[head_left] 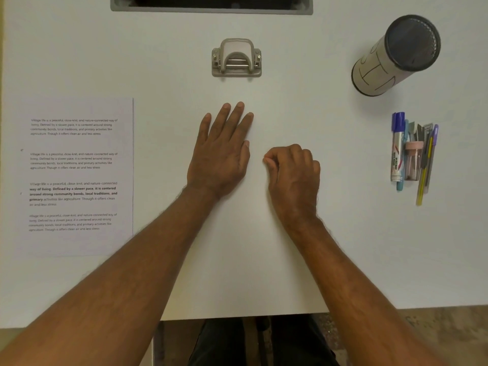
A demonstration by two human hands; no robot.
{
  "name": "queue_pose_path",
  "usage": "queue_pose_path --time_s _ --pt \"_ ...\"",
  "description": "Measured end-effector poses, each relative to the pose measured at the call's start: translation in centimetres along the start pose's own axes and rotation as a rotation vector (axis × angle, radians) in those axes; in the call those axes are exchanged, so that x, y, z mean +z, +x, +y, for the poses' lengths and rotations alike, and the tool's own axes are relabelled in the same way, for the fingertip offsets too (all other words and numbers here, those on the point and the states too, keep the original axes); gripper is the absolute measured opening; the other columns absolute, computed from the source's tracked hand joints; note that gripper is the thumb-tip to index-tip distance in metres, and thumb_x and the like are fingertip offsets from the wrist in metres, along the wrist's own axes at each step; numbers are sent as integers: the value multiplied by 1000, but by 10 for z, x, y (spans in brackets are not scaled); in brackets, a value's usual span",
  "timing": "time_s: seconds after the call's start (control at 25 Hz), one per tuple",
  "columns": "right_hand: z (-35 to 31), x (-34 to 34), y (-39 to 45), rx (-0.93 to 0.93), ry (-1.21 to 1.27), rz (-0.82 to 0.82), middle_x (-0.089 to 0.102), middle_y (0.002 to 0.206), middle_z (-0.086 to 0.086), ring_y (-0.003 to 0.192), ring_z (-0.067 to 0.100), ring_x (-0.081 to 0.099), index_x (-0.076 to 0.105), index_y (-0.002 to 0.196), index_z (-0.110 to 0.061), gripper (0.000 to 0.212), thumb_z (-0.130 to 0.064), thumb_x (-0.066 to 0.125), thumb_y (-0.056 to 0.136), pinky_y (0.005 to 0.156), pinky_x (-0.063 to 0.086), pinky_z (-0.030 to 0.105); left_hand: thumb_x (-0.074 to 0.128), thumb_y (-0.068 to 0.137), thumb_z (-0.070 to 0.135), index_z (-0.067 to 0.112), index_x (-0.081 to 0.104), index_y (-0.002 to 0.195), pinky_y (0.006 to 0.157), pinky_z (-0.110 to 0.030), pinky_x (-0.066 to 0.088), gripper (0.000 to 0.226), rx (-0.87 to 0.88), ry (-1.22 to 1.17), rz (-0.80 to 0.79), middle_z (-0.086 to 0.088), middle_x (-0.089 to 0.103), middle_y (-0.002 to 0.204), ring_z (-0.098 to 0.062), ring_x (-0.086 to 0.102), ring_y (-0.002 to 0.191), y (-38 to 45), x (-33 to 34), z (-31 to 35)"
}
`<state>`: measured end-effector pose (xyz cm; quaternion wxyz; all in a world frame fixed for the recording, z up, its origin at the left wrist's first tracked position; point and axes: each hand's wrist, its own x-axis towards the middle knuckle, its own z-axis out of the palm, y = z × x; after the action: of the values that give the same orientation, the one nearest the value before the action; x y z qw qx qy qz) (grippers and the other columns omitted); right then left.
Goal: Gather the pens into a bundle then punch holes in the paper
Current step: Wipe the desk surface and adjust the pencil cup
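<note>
Centrally, left hand (221, 151) flat and splayed, right hand (293, 173) loosely fisted, empty; pens (412, 154) far right, paper (76, 175) far left.

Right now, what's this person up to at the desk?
Nothing is being handled yet. The left hand lies flat on the white table, the right hand curled beside it. The loose pile of pens and markers sits at right, the printed sheet of paper at left, the grey hole punch ahead.
</note>
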<state>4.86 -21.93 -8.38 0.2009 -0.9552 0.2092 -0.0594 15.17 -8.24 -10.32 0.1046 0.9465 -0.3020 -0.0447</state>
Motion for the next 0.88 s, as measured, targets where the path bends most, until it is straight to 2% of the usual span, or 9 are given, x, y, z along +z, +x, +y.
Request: queue_pose_path --time_s 0.24,0.44,0.64,0.88 --pt "-4 -1 0 -7 -35 -13 61 98 3 86 25 52 64 100 -17 24 -22 42 108 74 41 40 25 108 35 21 23 164 130 -50 11 58 -3 2 -8 -2 17 174 -22 11 161 0 -2 0" --pt "3 -12 1 147 226 -39 51 100 -6 88 20 51 57 95 -20 18 -8 46 103 82 46 40 26 107 33 21 27 163 130 -50 13 57 -3 -1 6 -1 20 173 -23 14 161 0 -3 2" --pt "8 -24 1 269 352 -85 49 107 -10 94 19 55 54 99 -26 18 -12 43 105 88 51 45 26 107 33 21 27 163 130 -50 12 57 -3 3 5 -1 20 173 -22 14 161 0 -3 2" --pt "7 -30 -2 229 331 -127 48 105 -14 91 19 55 53 98 -26 18 -14 43 106 87 51 47 27 107 33 20 28 163 130 -51 13 57 -3 -1 3 -1 20 173 -23 14 161 0 -3 1"
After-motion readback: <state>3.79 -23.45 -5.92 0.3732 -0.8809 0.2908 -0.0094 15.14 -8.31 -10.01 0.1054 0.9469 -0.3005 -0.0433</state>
